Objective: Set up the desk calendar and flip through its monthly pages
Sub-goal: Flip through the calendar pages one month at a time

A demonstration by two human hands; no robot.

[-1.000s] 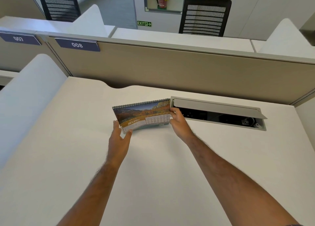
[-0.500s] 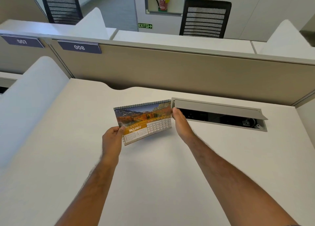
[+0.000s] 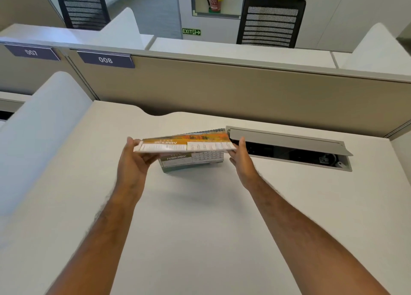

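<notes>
Pinching the January page (image 3: 184, 144) at both lower corners, left hand (image 3: 135, 159) and right hand (image 3: 241, 159), lifting it level to swing over the desk calendar (image 3: 192, 161) standing mid-desk (image 3: 200, 228), February showing beneath.

Desk calendar (image 3: 193, 161) stands on the white desk at about 12 o'clock, orange January page (image 3: 184, 144) lifted nearly flat, February showing underneath.
</notes>
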